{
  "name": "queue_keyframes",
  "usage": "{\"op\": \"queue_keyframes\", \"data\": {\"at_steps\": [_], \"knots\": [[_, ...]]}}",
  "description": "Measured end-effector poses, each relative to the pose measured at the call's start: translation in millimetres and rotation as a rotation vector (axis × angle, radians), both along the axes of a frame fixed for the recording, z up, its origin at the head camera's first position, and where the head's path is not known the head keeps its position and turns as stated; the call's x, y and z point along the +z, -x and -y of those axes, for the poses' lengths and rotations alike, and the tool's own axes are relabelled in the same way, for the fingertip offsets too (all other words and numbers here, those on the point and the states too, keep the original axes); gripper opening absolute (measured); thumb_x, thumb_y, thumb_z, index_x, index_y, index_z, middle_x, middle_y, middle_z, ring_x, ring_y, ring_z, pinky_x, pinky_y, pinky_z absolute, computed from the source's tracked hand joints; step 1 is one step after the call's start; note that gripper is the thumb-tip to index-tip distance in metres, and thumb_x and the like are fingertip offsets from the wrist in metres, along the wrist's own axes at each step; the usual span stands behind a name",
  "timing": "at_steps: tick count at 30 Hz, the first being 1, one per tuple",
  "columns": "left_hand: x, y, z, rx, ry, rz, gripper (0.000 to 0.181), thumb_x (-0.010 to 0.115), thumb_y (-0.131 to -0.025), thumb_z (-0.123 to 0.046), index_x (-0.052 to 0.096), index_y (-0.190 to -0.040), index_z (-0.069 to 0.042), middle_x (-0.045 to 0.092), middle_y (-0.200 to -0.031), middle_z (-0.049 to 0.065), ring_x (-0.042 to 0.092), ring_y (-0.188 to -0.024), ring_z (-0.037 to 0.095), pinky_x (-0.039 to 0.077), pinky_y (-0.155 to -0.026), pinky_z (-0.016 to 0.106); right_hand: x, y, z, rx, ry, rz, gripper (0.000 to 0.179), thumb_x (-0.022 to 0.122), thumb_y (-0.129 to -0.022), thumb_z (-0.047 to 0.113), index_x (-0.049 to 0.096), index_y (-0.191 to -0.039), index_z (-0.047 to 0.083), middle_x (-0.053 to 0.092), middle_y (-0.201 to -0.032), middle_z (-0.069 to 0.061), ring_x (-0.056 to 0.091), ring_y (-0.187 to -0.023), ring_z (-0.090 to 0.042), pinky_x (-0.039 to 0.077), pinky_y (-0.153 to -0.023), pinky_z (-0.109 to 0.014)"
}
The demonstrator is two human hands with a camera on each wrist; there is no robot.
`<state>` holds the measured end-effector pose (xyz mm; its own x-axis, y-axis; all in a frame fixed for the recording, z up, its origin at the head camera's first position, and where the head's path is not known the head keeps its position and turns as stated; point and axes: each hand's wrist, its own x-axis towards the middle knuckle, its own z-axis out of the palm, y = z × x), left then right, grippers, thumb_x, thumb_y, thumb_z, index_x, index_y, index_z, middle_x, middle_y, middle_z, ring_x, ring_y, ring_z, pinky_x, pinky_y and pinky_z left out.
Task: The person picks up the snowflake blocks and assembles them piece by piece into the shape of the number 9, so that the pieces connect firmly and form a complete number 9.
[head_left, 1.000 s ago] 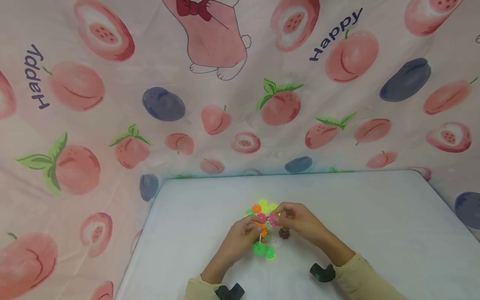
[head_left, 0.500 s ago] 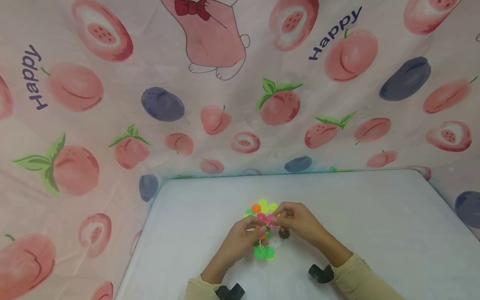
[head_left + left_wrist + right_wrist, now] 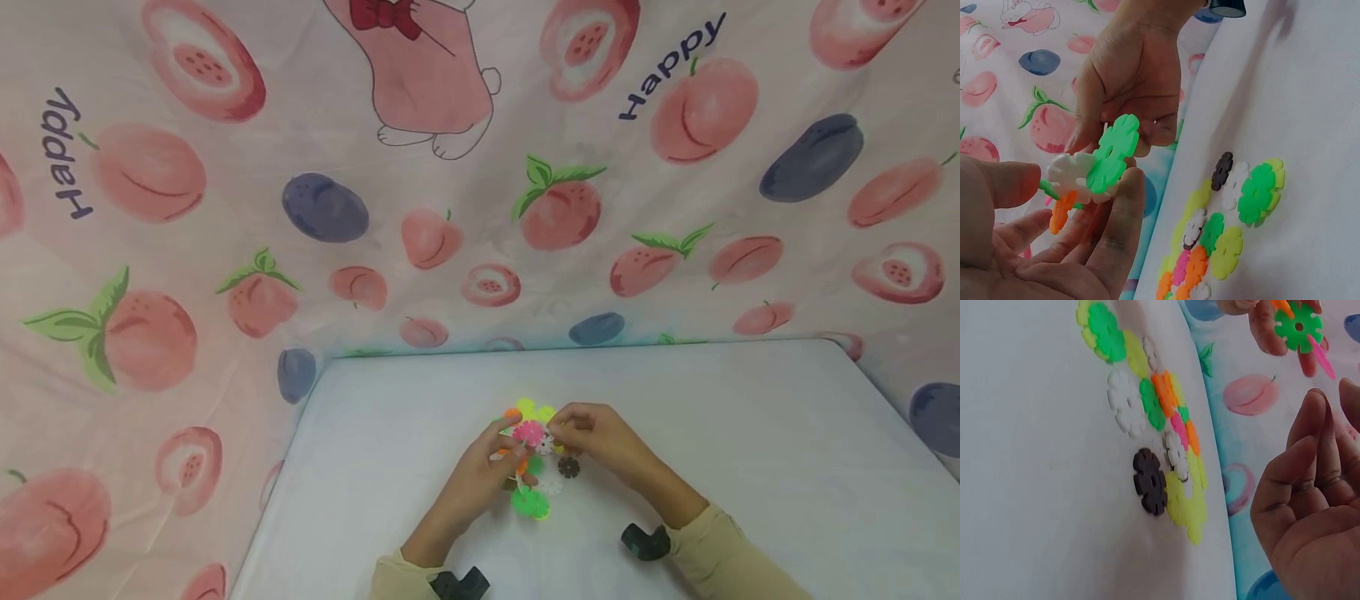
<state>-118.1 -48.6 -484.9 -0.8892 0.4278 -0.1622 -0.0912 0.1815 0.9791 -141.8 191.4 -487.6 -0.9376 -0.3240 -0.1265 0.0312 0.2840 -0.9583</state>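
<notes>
If my right hand (image 3: pixel 597 434), empty and loosely curled, nudges the pink flower disc (image 3: pixel 528 432) askew, the joined disc cluster (image 3: pixel 1095 173) pinched in my left hand (image 3: pixel 476 472) above the loose discs (image 3: pixel 1152 403) on the desk (image 3: pixel 712 442) could twist apart.

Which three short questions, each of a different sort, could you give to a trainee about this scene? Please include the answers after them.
1. True or false: the dark brown piece lies on the table.
2. Choose one: which grip holds the joined cluster of flower-shaped pieces?
a) left
b) right
c) neither
3. Fill in the colour: in the left wrist view, a ____ piece covers part of the right side of the white piece in that cluster.

Key:
1. True.
2. a, the left grip.
3. Green.
</notes>
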Motion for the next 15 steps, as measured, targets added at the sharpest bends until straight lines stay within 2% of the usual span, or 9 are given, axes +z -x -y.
{"op": "queue_keyframes", "data": {"at_steps": [4, 8, 15], "knots": [[0.5, -1.1, 0.5, 0.004, -0.016, 0.009, 0.057, 0.059, -0.104, -0.033, 0.037, -0.157, -0.029, 0.062, -0.122, 0.009, 0.075, -0.091, 0.021, 0.060, -0.085, 0.040, -0.2, 1.7, -5, 0.019, -0.046, -0.017, 0.029, 0.071, -0.097, 0.027, 0.070, -0.111, 0.001, 0.069, -0.096, -0.021, 0.065, -0.082, -0.033, 0.057, -0.072, -0.042], [1.1, -2.4, 0.6, 0.009, -0.021, 0.015, 0.057, 0.058, -0.105, -0.029, 0.037, -0.158, -0.028, 0.060, -0.121, 0.010, 0.074, -0.090, 0.020, 0.061, -0.084, 0.038, -1.5, 3.9, -9, 0.039, -0.116, -0.038, 0.023, 0.070, -0.097, 0.024, 0.071, -0.108, 0.003, 0.072, -0.093, -0.019, 0.067, -0.082, -0.032, 0.057, -0.073, -0.041], [2.0, -2.8, 0.9, 0.022, -0.027, 0.040, 0.053, 0.057, -0.105, -0.028, 0.041, -0.155, -0.026, 0.058, -0.119, 0.010, 0.074, -0.088, 0.020, 0.061, -0.084, 0.036, -10.2, 9.0, -14, 0.057, -0.298, -0.121, 0.014, 0.077, -0.091, 0.031, 0.075, -0.097, 0.018, 0.073, -0.087, 0.001, 0.065, -0.080, -0.016, 0.054, -0.070, -0.032]]}}
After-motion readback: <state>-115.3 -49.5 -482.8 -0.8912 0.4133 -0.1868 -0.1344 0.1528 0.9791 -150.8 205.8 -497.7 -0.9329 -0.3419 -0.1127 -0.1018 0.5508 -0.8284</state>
